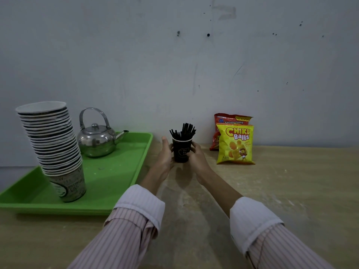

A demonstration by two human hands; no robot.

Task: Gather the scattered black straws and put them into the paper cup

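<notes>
A black paper cup (181,152) stands upright on the wooden table near the wall. Several black straws (184,131) stick up out of its mouth, fanned to the left and right. My left hand (165,158) wraps the cup's left side, thumb raised beside the rim. My right hand (196,157) grips the cup's right side. Both arms reach forward in striped sleeves with turned-back cuffs. I see no loose straws on the table.
A green tray (108,183) lies at the left with a leaning stack of paper cups (56,150) and a steel kettle (97,138). Two snack bags (235,144) stand at the right against the grey wall. The wooden table (291,191) stretches right and forward.
</notes>
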